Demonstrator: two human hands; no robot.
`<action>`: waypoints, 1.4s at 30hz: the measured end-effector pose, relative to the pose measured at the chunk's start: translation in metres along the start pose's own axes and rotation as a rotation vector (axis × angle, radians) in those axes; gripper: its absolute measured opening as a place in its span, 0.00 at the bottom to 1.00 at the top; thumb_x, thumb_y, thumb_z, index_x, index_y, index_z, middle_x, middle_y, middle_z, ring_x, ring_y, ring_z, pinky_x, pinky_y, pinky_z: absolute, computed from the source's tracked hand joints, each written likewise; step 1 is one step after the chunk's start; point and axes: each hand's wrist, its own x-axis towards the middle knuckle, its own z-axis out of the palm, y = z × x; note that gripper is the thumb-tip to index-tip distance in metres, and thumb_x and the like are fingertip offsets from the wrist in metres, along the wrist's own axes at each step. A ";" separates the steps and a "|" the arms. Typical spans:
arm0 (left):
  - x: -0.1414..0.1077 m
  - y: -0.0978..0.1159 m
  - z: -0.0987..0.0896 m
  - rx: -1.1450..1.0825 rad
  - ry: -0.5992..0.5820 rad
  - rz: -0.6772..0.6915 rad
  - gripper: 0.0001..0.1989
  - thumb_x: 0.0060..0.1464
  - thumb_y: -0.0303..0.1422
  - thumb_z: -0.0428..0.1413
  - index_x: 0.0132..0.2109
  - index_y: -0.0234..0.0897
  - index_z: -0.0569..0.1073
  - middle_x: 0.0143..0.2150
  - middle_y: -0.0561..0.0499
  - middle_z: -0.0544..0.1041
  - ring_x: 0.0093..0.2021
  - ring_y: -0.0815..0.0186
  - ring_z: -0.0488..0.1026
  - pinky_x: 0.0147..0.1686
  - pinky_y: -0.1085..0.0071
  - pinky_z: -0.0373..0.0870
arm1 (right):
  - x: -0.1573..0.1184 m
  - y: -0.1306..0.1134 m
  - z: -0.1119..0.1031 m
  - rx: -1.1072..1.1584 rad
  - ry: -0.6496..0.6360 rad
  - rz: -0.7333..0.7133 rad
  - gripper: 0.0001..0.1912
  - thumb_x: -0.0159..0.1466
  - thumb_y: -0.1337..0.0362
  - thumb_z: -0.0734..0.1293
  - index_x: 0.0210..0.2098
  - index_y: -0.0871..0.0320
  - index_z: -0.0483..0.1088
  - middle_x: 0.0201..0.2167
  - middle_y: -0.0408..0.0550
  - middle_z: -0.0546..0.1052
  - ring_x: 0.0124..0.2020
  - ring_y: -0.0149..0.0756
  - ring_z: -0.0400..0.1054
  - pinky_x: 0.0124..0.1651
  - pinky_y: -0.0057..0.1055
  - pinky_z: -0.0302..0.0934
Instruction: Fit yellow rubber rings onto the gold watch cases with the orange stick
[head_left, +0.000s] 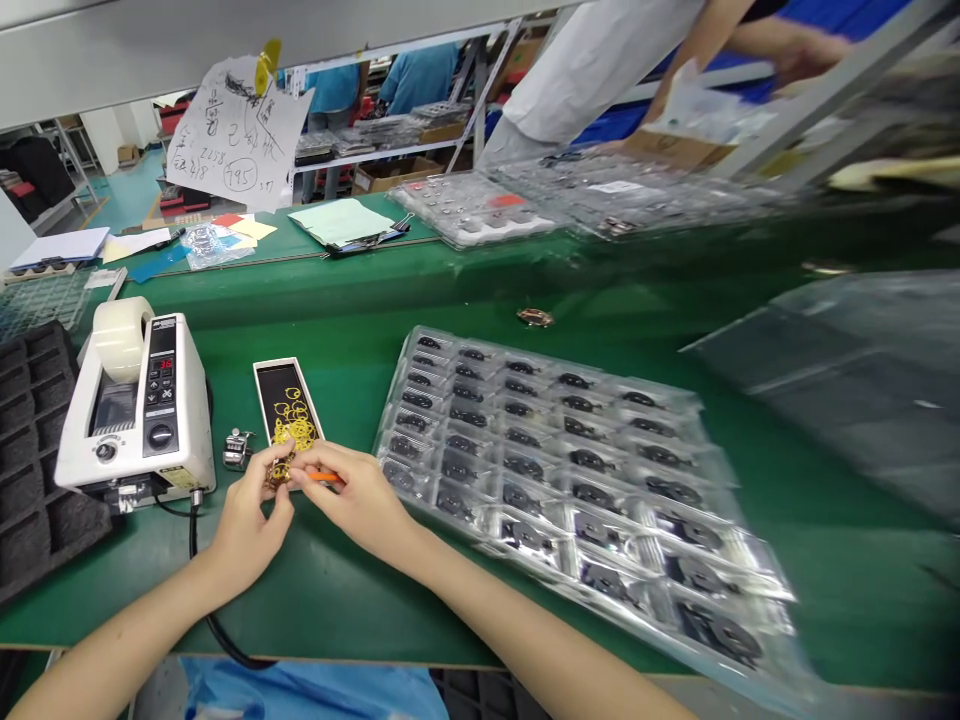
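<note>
My left hand [249, 515] is closed, pinching a small gold-and-dark metal part [277, 472] between thumb and fingers. Beside it my right hand [367, 505] grips a slim orange-handled tool [324, 477]; its tip is hidden, so its kind does not show. Both hands meet at the near end of a white box [261, 388] with a dark inside. In that box lie several thin yellow rings [295, 420], heaped toward the near end. A silver tally counter [237, 450] sits just left of the box.
A tape dispenser [161, 400] stands at left beside a black foam tray [34, 430]. A clear compartment tray [555, 450] of dark parts fills the right. One shiny oval part [535, 317] lies behind it. Stacked trays [480, 205] and a clipboard [345, 222] line the back; a person stands beyond.
</note>
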 end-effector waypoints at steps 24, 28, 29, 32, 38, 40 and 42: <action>0.005 -0.010 -0.009 -0.132 0.200 0.071 0.13 0.60 0.30 0.52 0.52 0.39 0.69 0.56 0.44 0.73 0.54 0.61 0.75 0.52 0.65 0.73 | 0.017 -0.006 -0.062 -0.219 0.138 0.345 0.17 0.63 0.53 0.60 0.24 0.57 0.66 0.20 0.42 0.67 0.22 0.31 0.59 0.26 0.27 0.52; 0.003 -0.010 -0.011 -0.104 0.183 0.030 0.12 0.59 0.31 0.53 0.50 0.38 0.72 0.53 0.45 0.76 0.52 0.59 0.76 0.50 0.67 0.75 | 0.041 0.023 -0.137 -0.989 0.066 0.392 0.16 0.67 0.61 0.56 0.39 0.58 0.74 0.36 0.51 0.76 0.33 0.39 0.70 0.32 0.30 0.56; 0.003 -0.011 -0.011 -0.093 0.180 0.019 0.12 0.59 0.32 0.54 0.50 0.38 0.72 0.53 0.45 0.77 0.52 0.58 0.76 0.48 0.68 0.76 | 0.050 0.034 -0.154 -1.054 0.034 0.427 0.16 0.67 0.63 0.57 0.41 0.59 0.75 0.39 0.54 0.77 0.36 0.42 0.71 0.32 0.31 0.56; 0.002 -0.011 -0.009 -0.064 0.159 0.004 0.13 0.58 0.33 0.54 0.50 0.38 0.73 0.52 0.44 0.78 0.52 0.56 0.76 0.44 0.69 0.77 | 0.074 0.069 -0.190 -1.127 -0.110 0.461 0.12 0.64 0.68 0.60 0.40 0.60 0.76 0.43 0.55 0.77 0.41 0.44 0.72 0.35 0.30 0.58; 0.002 -0.011 -0.007 -0.049 0.129 0.008 0.14 0.57 0.34 0.55 0.49 0.37 0.74 0.47 0.43 0.80 0.49 0.57 0.77 0.41 0.69 0.77 | 0.107 0.112 -0.194 -1.181 -0.410 0.496 0.13 0.67 0.61 0.64 0.48 0.60 0.70 0.47 0.51 0.74 0.45 0.38 0.71 0.48 0.40 0.67; 0.002 -0.010 -0.007 -0.048 0.117 0.007 0.14 0.57 0.34 0.54 0.49 0.37 0.73 0.47 0.43 0.80 0.46 0.58 0.78 0.40 0.69 0.77 | 0.114 0.118 -0.189 -1.192 -0.463 0.515 0.15 0.67 0.59 0.65 0.50 0.60 0.69 0.49 0.51 0.73 0.46 0.38 0.70 0.48 0.42 0.68; 0.002 -0.009 -0.007 -0.038 0.109 -0.004 0.14 0.56 0.34 0.54 0.49 0.37 0.73 0.47 0.43 0.80 0.43 0.60 0.79 0.37 0.70 0.77 | 0.120 0.121 -0.185 -1.197 -0.493 0.527 0.15 0.67 0.59 0.64 0.51 0.60 0.68 0.49 0.51 0.73 0.46 0.38 0.71 0.47 0.41 0.68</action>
